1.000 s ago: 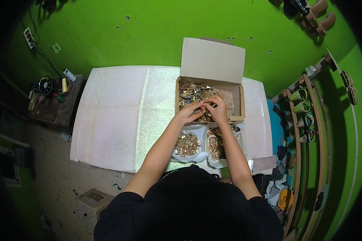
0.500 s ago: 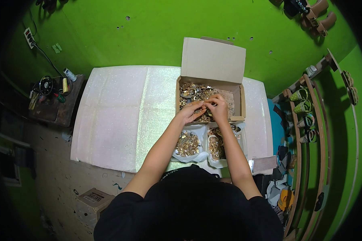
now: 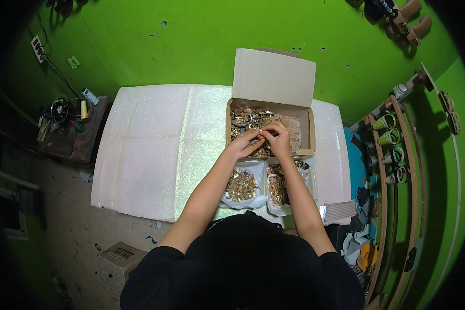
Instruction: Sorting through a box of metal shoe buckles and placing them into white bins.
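Hands (image 3: 242, 146) together, over box (image 3: 306, 129); shiny pieces (image 3: 251, 118) inside

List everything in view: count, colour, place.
cardboard box: one, brown, on table
metal pieces: many, gold, silver, in box, containers
plastic containers: two, whitish, before box
table: one, whitish, centre
spools: at least two, white, yellow, left
power strip: one, white, left
carton: one, brown, lower left
rack: one, brown, right
shoes: several, green, brown, right
scraps: many, mixed, lower right
wall: one, green, behind
shirt: one, black, bottom
left hand: one, bare, over box
right hand: one, bare, over box
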